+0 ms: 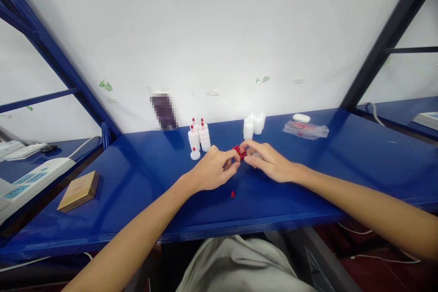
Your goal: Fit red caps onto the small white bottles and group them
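1. Centre of the frame: the left hand (215, 168) is bent over the bench (143, 178), thumb and index finger curved close together beside a heap of small, glossy red caps (238, 149). Whether its fingers pinch a cap, I cannot tell.
2. Just right of centre: the right hand (270, 160) curls its fingers around a pale, translucent rounded piece (256, 155), partly hidden, at the other side of the heap.
3. Below the hands: a single red cap (232, 195) lies alone on the smooth, shiny blue surface.
4. Left of centre, beyond the left hand: a cluster of milky plastic squeeze bottles (204, 139) stands upright, their tapered nozzles tipped in red. A round whitish nozzle lid (195, 154), also red-tipped, sits just in front.
5. Right of centre, near the wall: a group of white plastic bottles (248, 129) stands upright, with no red tips visible.
6. Farther right: a crinkled clear plastic bag (310, 131) with red pieces in it lies beside a smooth white oval case (301, 118).
7. Lower left: a flat, rectangular box (78, 191) with a metallic gold finish lies near a white power strip (34, 181) with blue socket panels.
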Available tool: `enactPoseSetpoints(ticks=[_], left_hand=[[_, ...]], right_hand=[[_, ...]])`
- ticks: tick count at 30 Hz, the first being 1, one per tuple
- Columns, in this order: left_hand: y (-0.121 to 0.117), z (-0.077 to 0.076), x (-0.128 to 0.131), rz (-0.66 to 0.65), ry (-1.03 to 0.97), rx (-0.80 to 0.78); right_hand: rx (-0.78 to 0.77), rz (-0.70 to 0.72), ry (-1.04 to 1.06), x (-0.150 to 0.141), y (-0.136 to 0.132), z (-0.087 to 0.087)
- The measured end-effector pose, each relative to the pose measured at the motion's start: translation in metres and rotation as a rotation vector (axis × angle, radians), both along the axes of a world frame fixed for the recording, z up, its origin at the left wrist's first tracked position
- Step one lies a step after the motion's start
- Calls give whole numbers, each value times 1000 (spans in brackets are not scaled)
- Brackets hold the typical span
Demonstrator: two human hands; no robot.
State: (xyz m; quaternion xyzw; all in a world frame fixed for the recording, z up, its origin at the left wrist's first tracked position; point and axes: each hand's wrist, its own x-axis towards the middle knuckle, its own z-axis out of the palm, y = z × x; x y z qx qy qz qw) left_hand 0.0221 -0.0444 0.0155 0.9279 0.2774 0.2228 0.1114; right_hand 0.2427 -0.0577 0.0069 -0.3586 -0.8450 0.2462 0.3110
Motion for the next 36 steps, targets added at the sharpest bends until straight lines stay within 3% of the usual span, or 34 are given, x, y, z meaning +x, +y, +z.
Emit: enactPoseSetpoints(ticks=[3, 6, 10, 14, 17, 21, 24, 28, 36], left_hand=[[2, 16, -12, 35, 116, -198], [0, 26, -20, 60, 231, -257], [-10, 19, -26, -1, 409, -51], [-15, 6, -32, -97, 446, 118], [-16, 4, -29, -77, 253, 5], [-19, 6, -4, 50, -350, -317], [-17, 5, 20, 36, -595, -412], [-14, 1, 33, 13, -599, -440], [-15, -10, 24, -41, -435, -280]], right_hand=[[17, -37, -60, 3, 1, -1], [40, -46, -107, 2, 1, -1], [60, -50, -140, 0, -1, 0], [46, -28, -111, 0, -2, 0], [-99, 56, 49, -5, -4, 0], [-397, 185, 320, -19, -4, 0], [-470, 219, 367, -27, -1, -1], [-542, 228, 450, -28, 5, -8], [-629, 265, 577, -31, 4, -7]])
